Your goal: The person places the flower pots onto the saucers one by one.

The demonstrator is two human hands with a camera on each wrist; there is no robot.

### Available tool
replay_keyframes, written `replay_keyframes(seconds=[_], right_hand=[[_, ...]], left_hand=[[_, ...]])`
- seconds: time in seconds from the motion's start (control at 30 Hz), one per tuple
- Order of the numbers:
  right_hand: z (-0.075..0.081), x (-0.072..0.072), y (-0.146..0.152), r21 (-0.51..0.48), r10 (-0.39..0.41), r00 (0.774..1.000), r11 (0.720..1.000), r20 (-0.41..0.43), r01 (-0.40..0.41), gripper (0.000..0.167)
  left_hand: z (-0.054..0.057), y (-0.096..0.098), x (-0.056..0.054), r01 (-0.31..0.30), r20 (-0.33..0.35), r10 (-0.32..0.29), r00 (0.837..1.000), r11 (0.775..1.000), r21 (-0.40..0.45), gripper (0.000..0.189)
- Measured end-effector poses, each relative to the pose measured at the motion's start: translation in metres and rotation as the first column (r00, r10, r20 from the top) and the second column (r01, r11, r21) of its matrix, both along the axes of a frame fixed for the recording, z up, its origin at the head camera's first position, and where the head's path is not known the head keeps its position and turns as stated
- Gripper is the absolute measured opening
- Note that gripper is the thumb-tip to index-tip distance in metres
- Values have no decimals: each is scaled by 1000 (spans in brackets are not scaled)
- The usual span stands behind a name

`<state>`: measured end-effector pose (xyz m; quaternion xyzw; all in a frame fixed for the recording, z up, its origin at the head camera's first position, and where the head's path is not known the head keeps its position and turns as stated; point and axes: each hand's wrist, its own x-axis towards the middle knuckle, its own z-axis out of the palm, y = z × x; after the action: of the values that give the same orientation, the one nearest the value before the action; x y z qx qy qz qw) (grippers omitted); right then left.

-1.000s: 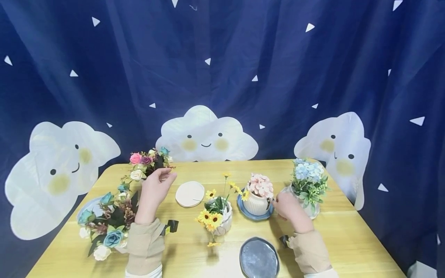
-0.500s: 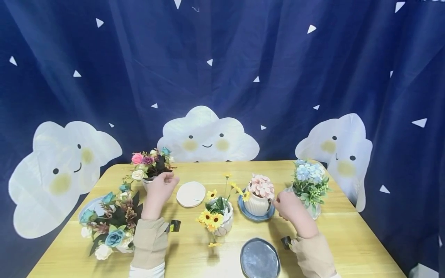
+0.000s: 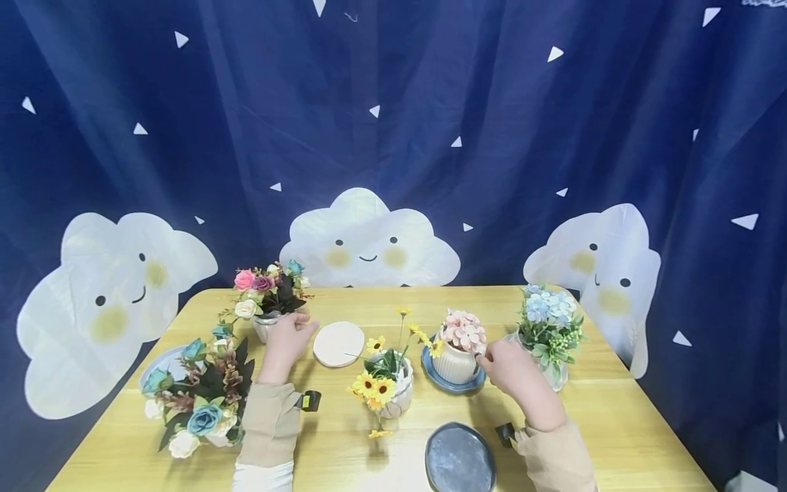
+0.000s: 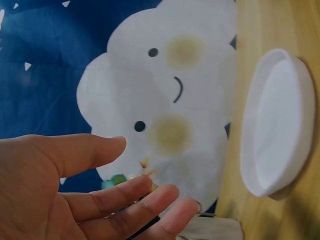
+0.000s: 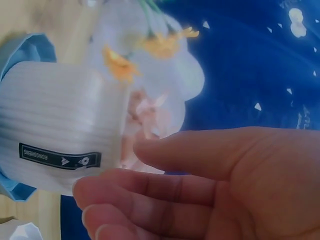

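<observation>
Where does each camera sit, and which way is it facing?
Head: on the head, facing forward and down at a yellow wooden table; left hand, right hand and beige sleeves show.
Left wrist: worn there, facing a rounded white dish and blue curtain; left hand shows.
Right wrist: worn there, facing a ribbed cream pot of pink flowers; right hand shows.
Head and right wrist share that pot.

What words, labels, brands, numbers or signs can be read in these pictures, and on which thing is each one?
"RONGSHENG", probably (upside down, blurred), beside a white emblem: black label on the ribbed pot.
White squiggle on the curtain: too small to read.
Yellow patch near the left sleeve: too small to tell.
</observation>
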<state>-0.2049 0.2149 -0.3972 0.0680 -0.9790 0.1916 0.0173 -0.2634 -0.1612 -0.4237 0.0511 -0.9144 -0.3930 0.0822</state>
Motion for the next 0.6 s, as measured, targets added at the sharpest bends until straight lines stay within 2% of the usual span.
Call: replay_keyframes(seconds=[0.37,0.6], right_hand=[[7,7,-7,6,13,998,1000,-55,-13,34],[9,10,-11,12,25,996,1000,-87,-24,28]], left_hand=[[-29,-13,-11,-50,1,50,999,999,-16,43],[-36,-19,-13,-79,22,79,997,997,-27,43]])
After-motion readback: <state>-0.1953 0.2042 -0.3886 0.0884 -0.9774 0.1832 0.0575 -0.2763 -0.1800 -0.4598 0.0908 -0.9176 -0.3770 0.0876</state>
